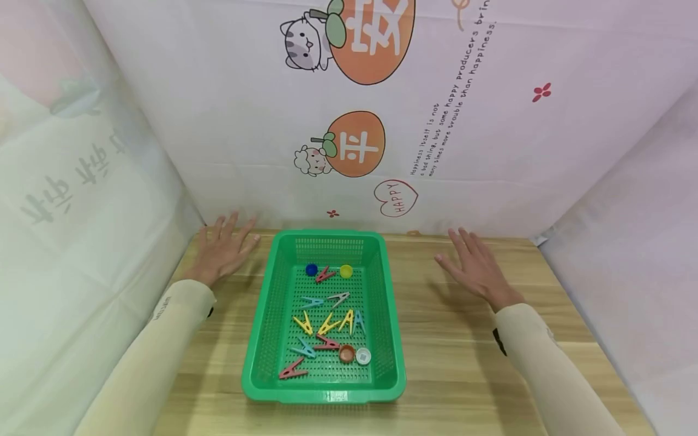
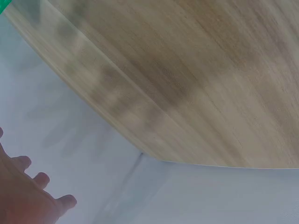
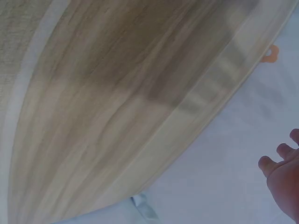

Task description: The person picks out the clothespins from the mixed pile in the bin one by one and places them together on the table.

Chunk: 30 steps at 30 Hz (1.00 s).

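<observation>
"Hands first: are they holding anything?"

"Nothing. The left hand [image 1: 222, 251] is spread, fingers extended toward the back, just left of the green plastic basket [image 1: 305, 396]. The right hand [image 1: 475, 272] is spread too, on the other side and farther off. Neither touches it."

"Where's the basket, then?"

"On the wood-grain tabletop [image 1: 436, 375], between the two forearms, its far end near the printed cloth [image 1: 480, 151]."

"And inside?"

"Clothespins and caps, scattered over the perforated bottom. At the far end a red clothespin [image 1: 323, 276] lies between a blue cap [image 1: 311, 269] and a yellow cap [image 1: 346, 271]. Then a light blue clothespin [image 1: 313, 301] beside a grey clothespin [image 1: 342, 297]. Next, three yellow clothespins [image 1: 308, 330] in a loose row, another light blue one at its right end. Nearest the person, two more red and one light blue, with a brown cap [image 1: 346, 353] and a white cap [image 1: 363, 356] side by side."

"Do the palms rest on the wood?"

"Can't tell, though both wrist views show finger shadows across it."
</observation>
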Motion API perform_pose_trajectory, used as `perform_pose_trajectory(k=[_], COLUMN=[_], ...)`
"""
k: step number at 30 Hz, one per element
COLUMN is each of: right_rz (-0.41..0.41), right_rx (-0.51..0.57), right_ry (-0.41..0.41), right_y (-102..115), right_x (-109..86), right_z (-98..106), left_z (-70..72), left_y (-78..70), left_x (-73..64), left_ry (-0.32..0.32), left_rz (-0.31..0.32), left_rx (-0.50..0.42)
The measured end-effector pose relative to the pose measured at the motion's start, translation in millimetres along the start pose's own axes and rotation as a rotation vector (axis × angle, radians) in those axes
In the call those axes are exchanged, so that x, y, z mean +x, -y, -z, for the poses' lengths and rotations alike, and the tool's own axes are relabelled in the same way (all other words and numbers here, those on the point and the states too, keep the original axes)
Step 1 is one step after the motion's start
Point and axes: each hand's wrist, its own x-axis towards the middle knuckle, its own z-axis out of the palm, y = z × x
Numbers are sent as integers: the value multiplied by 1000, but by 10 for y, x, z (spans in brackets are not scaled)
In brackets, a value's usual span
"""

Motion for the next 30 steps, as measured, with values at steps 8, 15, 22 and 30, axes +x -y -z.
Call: perform_pose_trajectory(k=[8, 15, 22, 30], right_rz=[60, 85, 97, 146], right_rx=[12, 25, 45, 40], right_ry=[-28, -59, -61, -67], right_y=[113, 202, 325, 456], right_x=[34, 66, 69, 89], right_z=[-6, -19, -1, 28], left_z=[42, 58, 31, 22], left_y=[-119, -215, -243, -259], left_x=[-68, -104, -123, -122], left_ry=[-12, -31, -8, -11], left_rz=[-42, -95, -128, -157], left_rx=[32, -13, -14, -14])
